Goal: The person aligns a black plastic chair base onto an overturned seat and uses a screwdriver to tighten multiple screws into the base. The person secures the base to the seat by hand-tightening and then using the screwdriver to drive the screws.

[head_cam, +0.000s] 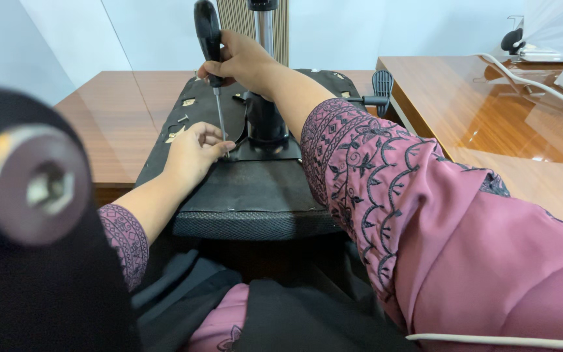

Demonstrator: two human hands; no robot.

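An upturned black office chair seat (pixel 255 189) lies on a brown desk, its underside up, with a black mounting plate and gas cylinder (pixel 265 117) standing at the middle. My right hand (pixel 242 62) grips the black handle of a screwdriver (pixel 211 45), held upright with its metal shaft pointing down at the plate's left edge. My left hand (pixel 193 153) rests on the seat underside, fingertips pinched at the screwdriver tip, steadying it or a small screw I cannot make out.
A blurred black part with a silver round boss (pixel 34 186) fills the near left. A black lever handle (pixel 381 88) sticks out right of the seat. A glossy wooden desk (pixel 490 111) with white cables (pixel 522 81) stands at right. Small loose hardware (pixel 187 104) lies on the seat.
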